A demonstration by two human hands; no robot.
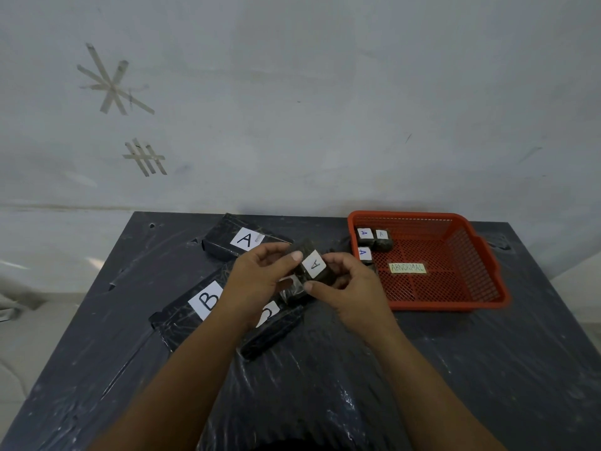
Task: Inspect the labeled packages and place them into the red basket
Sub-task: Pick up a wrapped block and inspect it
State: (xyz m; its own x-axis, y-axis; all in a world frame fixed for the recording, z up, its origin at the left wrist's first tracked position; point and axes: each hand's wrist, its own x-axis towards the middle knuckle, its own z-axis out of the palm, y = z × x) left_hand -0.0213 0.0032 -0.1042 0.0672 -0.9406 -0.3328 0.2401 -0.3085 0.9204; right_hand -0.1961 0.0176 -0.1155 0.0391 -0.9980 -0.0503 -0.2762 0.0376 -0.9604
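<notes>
A small black package with a white "A" label (313,264) is held above the table between both hands. My left hand (260,281) grips its left side, thumb on top. My right hand (349,288) pinches its right and lower edge. Another small wrapped package (291,289) sits just under it, partly hidden by my fingers. The red basket (487,268) stands to the right, with three small "A" packages (372,239) in its near-left corner and a yellow "ABNORMAL" tag (407,267) on its floor.
Three long black boxes lie on the black plastic-covered table (325,369): one marked "A" (240,239) at the back, one marked "B" (195,307) at the left, and one (273,330) partly under my left wrist. A grey wall rises behind the table.
</notes>
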